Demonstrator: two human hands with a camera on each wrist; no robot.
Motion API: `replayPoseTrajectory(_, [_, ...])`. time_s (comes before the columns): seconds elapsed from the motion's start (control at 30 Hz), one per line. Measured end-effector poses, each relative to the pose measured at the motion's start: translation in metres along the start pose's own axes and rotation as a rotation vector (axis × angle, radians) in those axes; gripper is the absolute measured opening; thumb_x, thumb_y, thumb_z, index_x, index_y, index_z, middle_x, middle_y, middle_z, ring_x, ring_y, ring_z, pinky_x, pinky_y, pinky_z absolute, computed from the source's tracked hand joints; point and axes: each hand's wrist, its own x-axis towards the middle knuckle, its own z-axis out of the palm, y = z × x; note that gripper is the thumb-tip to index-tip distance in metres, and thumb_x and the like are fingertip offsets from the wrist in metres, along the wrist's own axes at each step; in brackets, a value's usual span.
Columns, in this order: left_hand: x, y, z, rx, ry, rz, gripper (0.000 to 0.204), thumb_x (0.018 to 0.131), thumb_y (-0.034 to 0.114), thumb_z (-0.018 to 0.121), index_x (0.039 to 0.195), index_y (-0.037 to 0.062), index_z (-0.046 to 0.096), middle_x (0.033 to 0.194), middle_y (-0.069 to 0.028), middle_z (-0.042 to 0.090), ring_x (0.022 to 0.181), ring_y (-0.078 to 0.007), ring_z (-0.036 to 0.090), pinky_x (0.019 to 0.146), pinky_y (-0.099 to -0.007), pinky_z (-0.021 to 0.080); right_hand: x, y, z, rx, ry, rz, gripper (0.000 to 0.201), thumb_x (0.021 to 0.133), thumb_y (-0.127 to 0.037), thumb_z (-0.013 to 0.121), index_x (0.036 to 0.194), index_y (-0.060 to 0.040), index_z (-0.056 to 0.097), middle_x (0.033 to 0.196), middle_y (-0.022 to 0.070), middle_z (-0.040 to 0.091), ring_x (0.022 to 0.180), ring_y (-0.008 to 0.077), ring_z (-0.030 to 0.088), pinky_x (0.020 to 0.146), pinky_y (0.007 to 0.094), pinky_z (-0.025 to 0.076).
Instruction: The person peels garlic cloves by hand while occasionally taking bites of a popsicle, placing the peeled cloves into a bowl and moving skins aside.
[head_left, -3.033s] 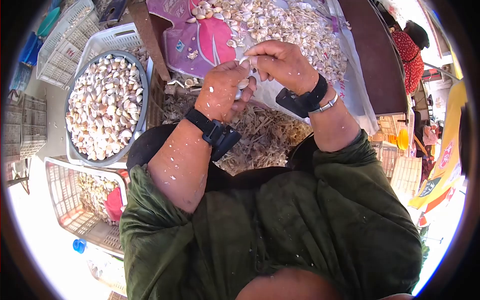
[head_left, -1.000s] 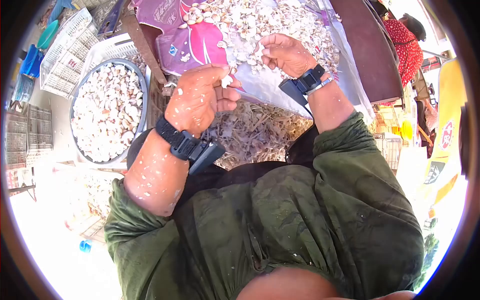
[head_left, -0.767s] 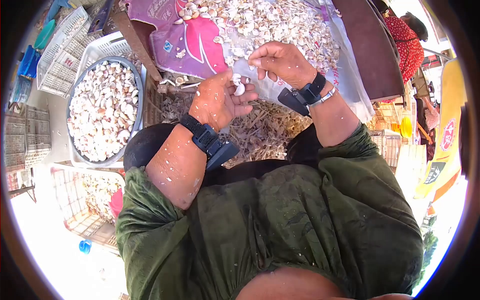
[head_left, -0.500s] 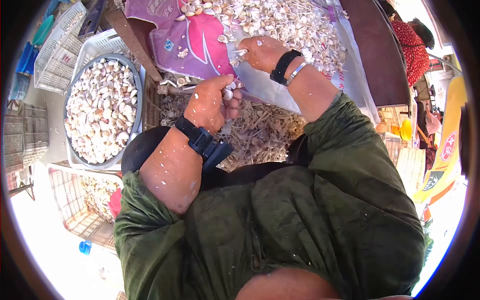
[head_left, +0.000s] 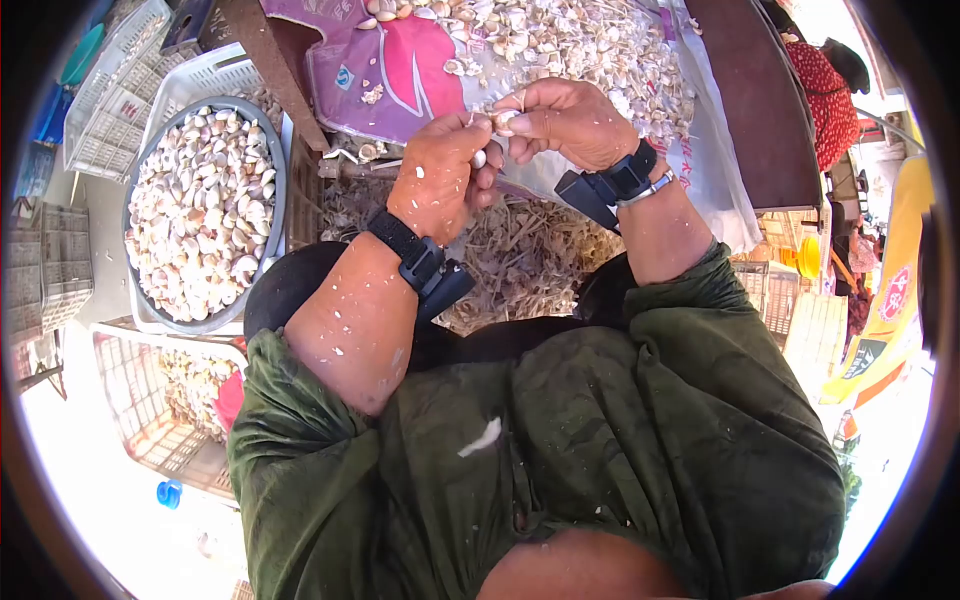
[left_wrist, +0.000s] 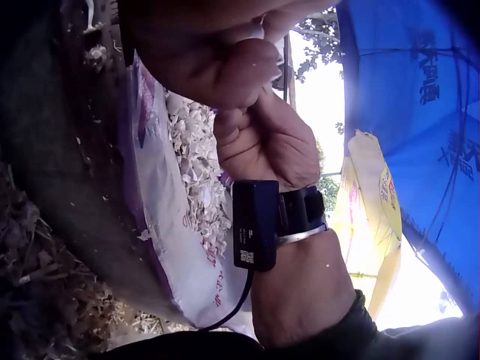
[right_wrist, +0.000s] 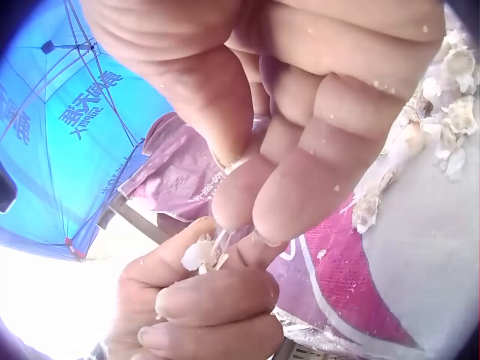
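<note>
In the head view my left hand point(head_left: 440, 175) and right hand point(head_left: 580, 128) meet over the near edge of a plastic sheet. Between their fingertips is a garlic clove point(head_left: 505, 121) with papery skin, pinched from both sides. A smooth white peeled clove point(head_left: 478, 158) shows tucked in the left fingers. The right wrist view has the left hand point(right_wrist: 210, 307) below, loose garlic skin point(right_wrist: 199, 255) at its fingertips and the right fingertips right at it. In the left wrist view the left hand point(left_wrist: 217, 64) covers most of the clove.
Garlic cloves and skins point(head_left: 600, 60) lie heaped on the purple and white sheet point(head_left: 355, 95). A grey basin point(head_left: 283, 200) full of cloves stands at left, with plastic crates point(head_left: 115, 90) around it. Husks point(head_left: 530, 260) cover the ground between the knees. Another person point(head_left: 820, 105) is at far right.
The right hand has come back from the heap to the left hand, and both now pinch a clove. The left hand has moved slightly right. A white skin scrap now shows against the green shirt.
</note>
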Motion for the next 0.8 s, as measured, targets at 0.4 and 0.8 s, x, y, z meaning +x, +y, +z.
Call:
replayPoseTrajectory(0.4, [-0.023, 0.003, 0.001, 0.085, -0.138, 0.063, 0.016, 0.094, 0.02, 0.058, 0.094, 0.0041, 0.056, 0.067, -0.004, 0.056, 0.048, -0.0086, 0.044, 0.041, -0.0205, 0.03, -0.032, 0.001, 0.028, 0.163, 0.035, -0.007, 0.023, 0.088, -0.008, 0.066, 0.11, -0.0006, 0.065, 0.086, 0.0094, 0.068, 0.068, 0.0158, 0.065, 0.066, 0.028, 0.054])
replayPoseTrajectory(0.8, [-0.019, -0.004, -0.007, 0.082, -0.116, -0.096, 0.021, 0.092, 0.012, 0.055, 0.11, 0.0018, 0.056, 0.084, -0.0081, 0.06, 0.069, -0.0135, 0.056, 0.051, -0.0262, 0.043, -0.296, -0.051, -0.093, -0.297, 0.84, 0.051, 0.019, 0.086, -0.009, 0.067, 0.102, 0.0008, 0.063, 0.084, 0.0052, 0.066, 0.064, 0.0125, 0.065, 0.06, 0.0243, 0.056])
